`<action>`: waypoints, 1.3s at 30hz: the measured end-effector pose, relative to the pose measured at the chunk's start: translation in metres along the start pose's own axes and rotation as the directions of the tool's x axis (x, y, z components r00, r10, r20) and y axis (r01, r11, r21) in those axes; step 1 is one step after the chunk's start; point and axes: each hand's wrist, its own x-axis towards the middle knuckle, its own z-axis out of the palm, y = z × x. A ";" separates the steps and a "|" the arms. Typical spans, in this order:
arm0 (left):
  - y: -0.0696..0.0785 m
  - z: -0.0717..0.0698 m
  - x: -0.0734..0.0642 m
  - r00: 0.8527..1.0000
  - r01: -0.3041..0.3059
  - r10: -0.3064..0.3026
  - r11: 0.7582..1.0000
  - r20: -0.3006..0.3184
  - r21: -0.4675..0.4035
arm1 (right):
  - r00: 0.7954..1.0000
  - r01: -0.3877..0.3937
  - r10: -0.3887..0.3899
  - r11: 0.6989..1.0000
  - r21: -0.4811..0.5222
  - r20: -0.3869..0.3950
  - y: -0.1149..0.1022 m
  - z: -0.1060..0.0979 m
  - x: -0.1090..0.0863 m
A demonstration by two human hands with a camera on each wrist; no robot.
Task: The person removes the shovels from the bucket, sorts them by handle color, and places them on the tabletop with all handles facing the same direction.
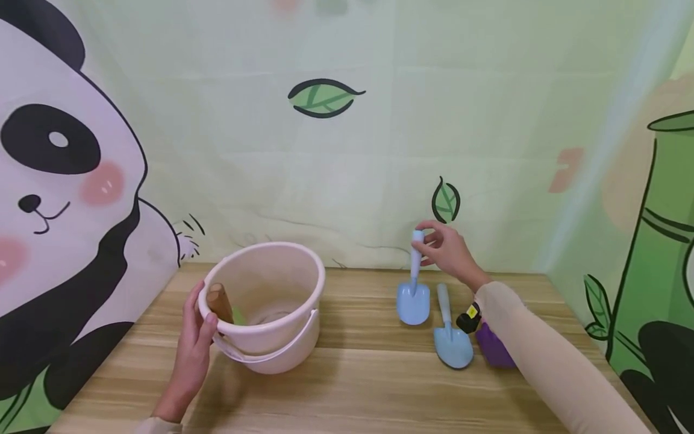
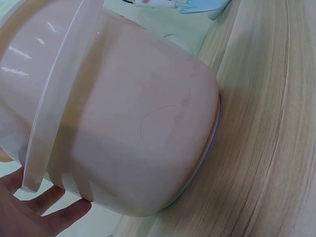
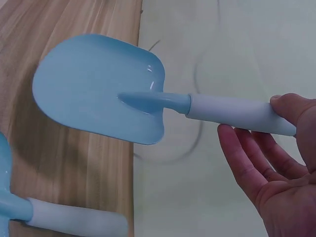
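My right hand (image 1: 447, 251) pinches a small blue shovel (image 1: 414, 303) by the upper end of its pale handle. Its blade points down over the table, and in the right wrist view the thumb lies on one side of the handle (image 3: 232, 112) with fingertips along the other. A second blue shovel (image 1: 453, 348) lies on the table just right of it. On the left, my left hand (image 1: 194, 334) holds the rim of a pale pink bucket (image 1: 284, 355), which stands upright. Inside the bucket are a brown handle (image 1: 219, 303) and a bit of something green (image 1: 238, 315).
Beside my right forearm lies a purple item (image 1: 494, 348) with a black part (image 1: 468, 318) carrying a yellow label; the sleeve partly covers them. The bucket's handle hangs down its front. A printed cloth (image 1: 368, 150) rises behind the wooden table (image 1: 368, 398).
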 end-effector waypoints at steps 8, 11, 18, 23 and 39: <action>0.002 0.000 0.000 1.000 0.006 -0.006 1.000 0.001 -0.002 | 0.997 -0.070 0.068 0.996 0.049 0.043 0.011 0.008 -0.002; 0.003 0.001 0.000 1.000 0.005 -0.005 1.000 0.002 -0.006 | 0.993 -0.104 0.101 0.993 0.055 0.061 0.015 0.011 -0.004; 0.003 0.001 0.000 1.000 -0.017 0.017 1.000 0.005 -0.021 | 0.975 -0.205 0.198 0.977 0.067 0.097 0.026 0.016 -0.006; 0.003 0.001 0.000 1.000 -0.021 0.021 1.000 0.000 -0.019 | 0.957 -0.262 0.254 0.964 0.044 0.137 0.035 0.021 -0.008; 0.000 -0.001 -0.001 1.000 0.001 -0.001 1.000 -0.001 0.006 | 0.912 -0.346 0.347 0.937 -0.045 0.219 0.060 0.031 -0.015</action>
